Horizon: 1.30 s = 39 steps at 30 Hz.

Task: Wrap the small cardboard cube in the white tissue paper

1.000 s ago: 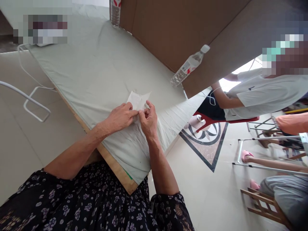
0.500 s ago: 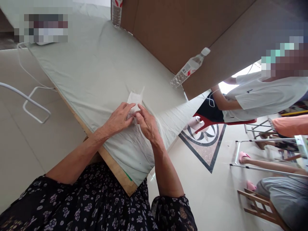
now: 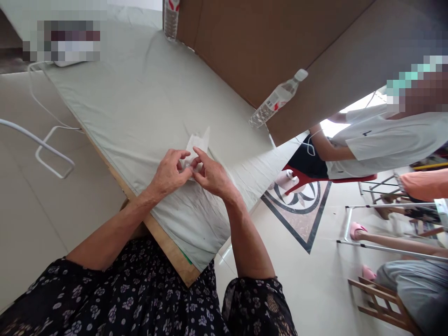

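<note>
A thin, crumpled white sheet, either plastic film or tissue, lies near the corner of the cloth-covered table. My left hand comes at it from the left, with fingers curled and thumb pressed at its near end. From the right, my right hand meets it there, its thumb and fingers bent in a pinch. Both sets of fingertips almost touch over the gathered near part of the sheet, which they partly hide. The far end of the sheet sticks out beyond my fingers.
Against a large brown cardboard panel stands a clear plastic bottle; another bottle is farther back. A person in a white shirt sits to the right. Wooden stool and metal frame stand on the floor.
My fingers have lifted and arched more, with the index fingers higher and the thumbs closer together. More of the white sheet's far end shows. The view has shifted slightly.
</note>
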Available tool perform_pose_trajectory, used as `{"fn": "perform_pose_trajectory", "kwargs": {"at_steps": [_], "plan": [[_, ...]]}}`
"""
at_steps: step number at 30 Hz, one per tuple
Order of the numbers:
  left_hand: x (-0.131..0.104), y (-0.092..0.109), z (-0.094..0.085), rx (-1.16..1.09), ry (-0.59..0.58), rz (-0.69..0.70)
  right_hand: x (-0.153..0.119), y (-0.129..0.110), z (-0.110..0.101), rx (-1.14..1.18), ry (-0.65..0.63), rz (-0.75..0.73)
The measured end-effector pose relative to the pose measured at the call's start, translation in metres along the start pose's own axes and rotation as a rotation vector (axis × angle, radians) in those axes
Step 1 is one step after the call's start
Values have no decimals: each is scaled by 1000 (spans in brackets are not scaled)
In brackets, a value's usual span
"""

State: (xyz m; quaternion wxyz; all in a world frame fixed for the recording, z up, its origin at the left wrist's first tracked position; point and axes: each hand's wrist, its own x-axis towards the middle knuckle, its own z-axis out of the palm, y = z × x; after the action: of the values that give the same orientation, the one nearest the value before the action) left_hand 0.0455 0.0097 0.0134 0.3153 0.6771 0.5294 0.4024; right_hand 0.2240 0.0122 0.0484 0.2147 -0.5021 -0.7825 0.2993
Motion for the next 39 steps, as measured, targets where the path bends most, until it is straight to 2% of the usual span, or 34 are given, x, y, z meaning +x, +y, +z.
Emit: {"fn": "perform_pose_trajectory", "kwargs": {"at_steps": [3, 5, 9, 11, 17, 22, 25, 28, 30, 32, 35, 39], "plan": [[1, 3, 6, 24, 12, -3, 0, 4, -3, 44, -16, -36], [1, 2, 9, 26, -3, -4, -4, 10, -6, 154, 27, -44], [0, -1, 10, 58, -19, 22, -14, 28, -6, 295, 292, 35], [0, -1, 9, 84, -29, 33, -17, 34, -2, 273, 353, 49], [2, -1, 8, 116, -74, 62, -11, 32, 15, 44, 326, -16], [-1, -2, 11, 180, -66, 170, -2, 32, 16, -66, 254, -54], [-2, -5, 14, 176, -62, 165, 1, 42, 13, 68, 329, -15], [-2, -8, 17, 151, -43, 149, 10, 53, 9, 328, 422, 205], [-2, -9, 17, 141, -34, 162, 22, 58, 5, 490, 389, 378], [-3, -10, 18, 128, -31, 180, 37, 60, 3, 577, 296, 466], [-3, -12, 17, 111, -40, 182, 59, 59, 1, 574, 210, 474], [-1, -14, 15, 104, -74, 177, 75, 59, 3, 584, 176, 428]]}}
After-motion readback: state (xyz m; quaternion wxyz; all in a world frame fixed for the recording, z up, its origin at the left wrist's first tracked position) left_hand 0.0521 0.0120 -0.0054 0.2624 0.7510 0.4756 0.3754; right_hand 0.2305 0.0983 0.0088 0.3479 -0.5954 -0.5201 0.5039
